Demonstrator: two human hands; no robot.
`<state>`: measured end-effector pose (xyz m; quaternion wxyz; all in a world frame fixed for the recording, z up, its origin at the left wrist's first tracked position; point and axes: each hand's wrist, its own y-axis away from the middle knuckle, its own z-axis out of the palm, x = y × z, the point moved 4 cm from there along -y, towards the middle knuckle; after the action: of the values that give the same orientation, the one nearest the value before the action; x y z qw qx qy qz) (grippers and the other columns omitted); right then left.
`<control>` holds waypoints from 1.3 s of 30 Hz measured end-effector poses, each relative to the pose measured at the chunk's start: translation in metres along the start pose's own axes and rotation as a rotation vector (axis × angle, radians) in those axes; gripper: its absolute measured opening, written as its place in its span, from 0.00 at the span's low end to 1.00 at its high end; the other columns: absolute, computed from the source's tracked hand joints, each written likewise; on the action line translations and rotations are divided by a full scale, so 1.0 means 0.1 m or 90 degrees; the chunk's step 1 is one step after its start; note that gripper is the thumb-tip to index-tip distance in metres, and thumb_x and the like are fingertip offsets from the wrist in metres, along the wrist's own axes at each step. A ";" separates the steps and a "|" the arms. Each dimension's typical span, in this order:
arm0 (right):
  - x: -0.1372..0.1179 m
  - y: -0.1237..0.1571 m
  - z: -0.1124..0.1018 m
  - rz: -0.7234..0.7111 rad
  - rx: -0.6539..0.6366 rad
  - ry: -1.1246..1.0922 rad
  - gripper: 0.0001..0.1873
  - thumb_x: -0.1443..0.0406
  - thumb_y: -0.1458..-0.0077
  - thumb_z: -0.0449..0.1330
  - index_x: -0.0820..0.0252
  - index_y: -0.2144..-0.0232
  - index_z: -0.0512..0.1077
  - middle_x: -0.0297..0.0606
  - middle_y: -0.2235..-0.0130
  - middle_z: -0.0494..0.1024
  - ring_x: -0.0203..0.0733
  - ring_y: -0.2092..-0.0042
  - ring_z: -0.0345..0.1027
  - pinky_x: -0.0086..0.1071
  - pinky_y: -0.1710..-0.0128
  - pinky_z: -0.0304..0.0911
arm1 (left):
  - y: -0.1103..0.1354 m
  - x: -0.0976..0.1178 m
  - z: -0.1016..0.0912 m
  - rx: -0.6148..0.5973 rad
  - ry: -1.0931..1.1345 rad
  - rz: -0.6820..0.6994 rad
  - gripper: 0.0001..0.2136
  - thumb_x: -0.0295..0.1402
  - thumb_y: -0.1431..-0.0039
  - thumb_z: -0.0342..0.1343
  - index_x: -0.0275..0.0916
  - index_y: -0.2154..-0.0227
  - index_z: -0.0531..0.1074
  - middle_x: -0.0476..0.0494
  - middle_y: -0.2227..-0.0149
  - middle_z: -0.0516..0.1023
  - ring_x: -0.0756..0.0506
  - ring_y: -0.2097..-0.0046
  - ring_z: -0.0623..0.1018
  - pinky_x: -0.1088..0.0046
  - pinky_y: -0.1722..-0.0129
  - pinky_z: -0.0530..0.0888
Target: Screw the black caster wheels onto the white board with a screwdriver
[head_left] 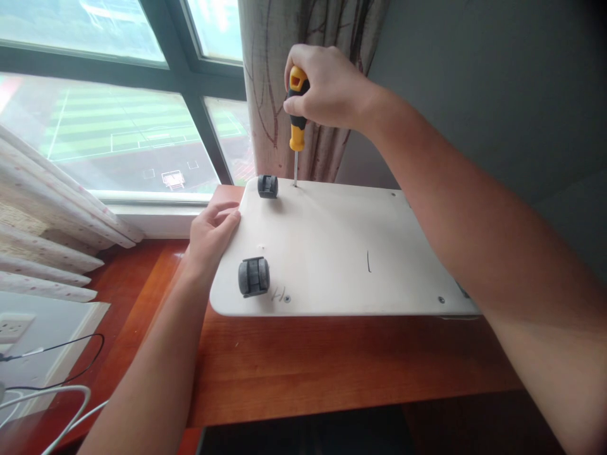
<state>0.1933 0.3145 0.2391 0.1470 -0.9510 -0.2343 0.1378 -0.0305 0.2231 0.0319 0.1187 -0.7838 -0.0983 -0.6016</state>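
Note:
A white board (341, 253) lies flat on a reddish wooden table (303, 366), with two grey caster wheels on it, one near the front left (253, 277) and one at the far left (268, 186). My right hand (327, 85) is closed round the yellow and black handle of a screwdriver (296, 114), held upright with its tip on the board's far edge beside the far wheel. My left hand (213, 230) rests against the board's left edge, fingers curled on its rim.
A large window (118, 107) and a patterned curtain (303, 38) stand behind the table. White curtains (52, 240) hang at left. A wall socket (12, 327) and cables (61, 392) lie at lower left. Small screws (441, 299) sit in the board.

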 end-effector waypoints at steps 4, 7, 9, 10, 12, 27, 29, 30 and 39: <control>0.05 -0.05 0.01 0.045 0.034 0.016 0.20 0.55 0.43 0.66 0.63 0.65 0.63 0.44 0.51 0.75 0.34 0.45 0.70 0.32 0.41 0.63 | 0.01 0.01 0.00 0.009 -0.009 -0.003 0.21 0.43 0.52 0.64 0.39 0.55 0.80 0.44 0.65 0.83 0.46 0.69 0.77 0.76 0.73 0.71; 0.07 -0.05 0.01 0.069 0.056 -0.014 0.24 0.51 0.48 0.67 0.61 0.70 0.60 0.47 0.50 0.75 0.41 0.37 0.65 0.34 0.41 0.62 | 0.02 0.03 0.00 0.012 -0.004 -0.009 0.22 0.43 0.53 0.65 0.39 0.55 0.80 0.44 0.64 0.83 0.46 0.69 0.77 0.76 0.73 0.72; 0.07 -0.04 0.01 0.073 0.071 -0.032 0.25 0.51 0.52 0.68 0.64 0.71 0.61 0.49 0.50 0.76 0.46 0.36 0.64 0.33 0.45 0.65 | 0.02 0.03 0.00 0.012 -0.003 -0.011 0.22 0.43 0.53 0.65 0.39 0.55 0.80 0.44 0.64 0.83 0.46 0.69 0.77 0.76 0.73 0.71; 0.07 -0.03 0.01 0.071 0.080 -0.043 0.26 0.52 0.53 0.69 0.67 0.70 0.63 0.49 0.50 0.76 0.47 0.37 0.65 0.30 0.49 0.67 | 0.02 0.03 0.00 0.012 -0.004 -0.012 0.21 0.43 0.53 0.65 0.39 0.55 0.80 0.44 0.64 0.83 0.46 0.69 0.77 0.76 0.73 0.71; 0.07 -0.02 0.02 0.063 0.092 -0.085 0.27 0.55 0.54 0.69 0.75 0.67 0.66 0.50 0.53 0.78 0.48 0.43 0.71 0.22 0.61 0.68 | 0.02 0.04 0.00 0.013 -0.008 -0.012 0.21 0.43 0.53 0.65 0.39 0.55 0.80 0.44 0.64 0.83 0.47 0.69 0.76 0.77 0.74 0.70; 0.79 1.49 -0.55 0.236 0.107 -0.603 0.07 0.71 0.45 0.59 0.68 0.64 0.66 0.29 0.68 0.72 0.33 0.67 0.77 0.28 0.65 0.71 | 0.02 0.07 0.00 0.020 -0.030 0.002 0.21 0.43 0.53 0.63 0.38 0.56 0.80 0.44 0.65 0.82 0.47 0.69 0.76 0.76 0.72 0.70; 0.92 2.03 -0.50 0.273 0.129 -0.710 0.07 0.69 0.45 0.60 0.62 0.63 0.66 0.31 0.66 0.74 0.34 0.66 0.78 0.26 0.65 0.71 | 0.02 0.07 0.00 0.024 -0.041 0.006 0.21 0.43 0.53 0.63 0.38 0.56 0.80 0.45 0.64 0.82 0.46 0.68 0.76 0.76 0.71 0.71; 0.96 2.32 -0.45 0.306 0.156 -0.761 0.09 0.67 0.46 0.62 0.60 0.63 0.66 0.32 0.67 0.74 0.35 0.66 0.78 0.23 0.68 0.71 | 0.01 0.06 0.00 0.026 -0.043 0.006 0.21 0.43 0.53 0.63 0.38 0.56 0.80 0.45 0.64 0.82 0.46 0.68 0.76 0.76 0.71 0.70; 0.48 4.16 0.31 0.444 -0.041 -0.884 0.24 0.60 0.45 0.63 0.49 0.47 0.64 0.42 0.54 0.76 0.41 0.60 0.71 0.36 0.59 0.70 | 0.00 0.03 0.00 0.012 -0.038 0.003 0.25 0.43 0.53 0.63 0.34 0.53 0.79 0.42 0.63 0.82 0.47 0.67 0.75 0.76 0.70 0.69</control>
<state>0.3927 -0.0080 0.0584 -0.1131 -0.6693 0.0363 0.7335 -0.0299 0.2233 0.0352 0.1249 -0.8003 -0.1056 -0.5769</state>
